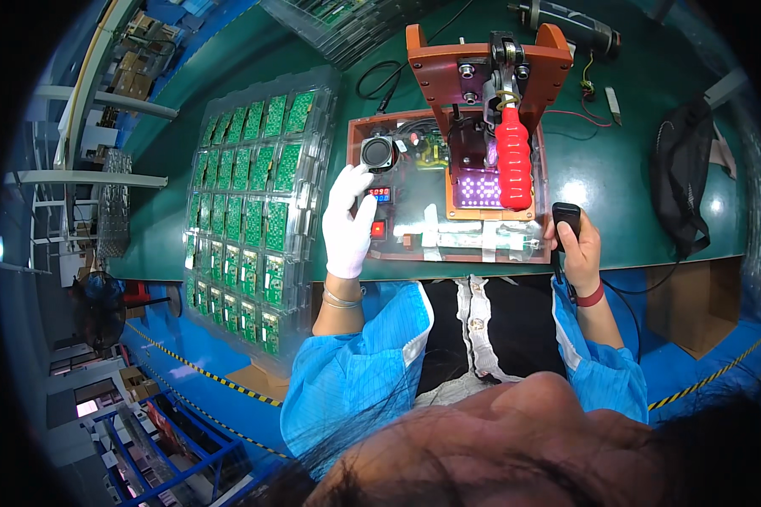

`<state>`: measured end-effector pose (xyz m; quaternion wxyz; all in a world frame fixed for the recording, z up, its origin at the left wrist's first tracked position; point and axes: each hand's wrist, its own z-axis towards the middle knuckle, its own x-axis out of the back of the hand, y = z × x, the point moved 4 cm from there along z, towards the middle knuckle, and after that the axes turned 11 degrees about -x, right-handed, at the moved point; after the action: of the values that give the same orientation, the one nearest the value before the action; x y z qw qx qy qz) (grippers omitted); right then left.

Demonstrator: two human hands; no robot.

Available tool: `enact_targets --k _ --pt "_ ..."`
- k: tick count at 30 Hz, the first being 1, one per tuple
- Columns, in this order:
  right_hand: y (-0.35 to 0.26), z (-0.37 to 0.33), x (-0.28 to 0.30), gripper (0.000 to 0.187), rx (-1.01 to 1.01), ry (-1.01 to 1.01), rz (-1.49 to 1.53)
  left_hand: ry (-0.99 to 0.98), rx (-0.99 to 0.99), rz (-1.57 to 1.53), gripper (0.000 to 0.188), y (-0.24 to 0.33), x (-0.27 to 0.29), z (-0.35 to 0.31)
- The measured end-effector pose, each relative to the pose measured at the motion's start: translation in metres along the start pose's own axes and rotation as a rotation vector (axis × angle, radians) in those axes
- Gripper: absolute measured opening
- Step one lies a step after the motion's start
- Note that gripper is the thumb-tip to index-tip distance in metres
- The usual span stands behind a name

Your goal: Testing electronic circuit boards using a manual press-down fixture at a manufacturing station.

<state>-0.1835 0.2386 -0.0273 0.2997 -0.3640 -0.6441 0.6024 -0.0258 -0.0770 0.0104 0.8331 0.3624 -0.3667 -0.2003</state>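
My left hand (348,226), in a white glove, lies with fingers apart at the left side of a test fixture box (457,252). Its fingertips are by a round black speaker (378,154) and a small digital display (379,195) lit red and blue. Below them glows a red square switch (379,229). My bare right hand (581,253) is closed around a small black corded device (566,217), its thumb lying on it, at the box's right front corner. Between the hands, a toggle clamp with a red ribbed handle (514,160) stands over a lit purple-white board (479,191).
Clear trays of green circuit boards (254,173) stand stacked on the left of the green table (617,182). A black bag (681,182) lies at the right edge. A dark cylindrical tool (571,27) and loose wires are at the back. Further trays (338,34) stand behind.
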Motion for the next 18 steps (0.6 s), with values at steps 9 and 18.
enact_targets --k 9,18 --pt "0.002 0.0 0.001 0.02 -0.007 0.002 -0.004 0.0 0.002 0.018 0.039 0.001 0.0 0.001" --pt "-0.024 -0.013 -0.006 0.024 -0.059 -0.044 -0.177 0.011 -0.005 -0.005 0.039 -0.002 0.002 0.0"
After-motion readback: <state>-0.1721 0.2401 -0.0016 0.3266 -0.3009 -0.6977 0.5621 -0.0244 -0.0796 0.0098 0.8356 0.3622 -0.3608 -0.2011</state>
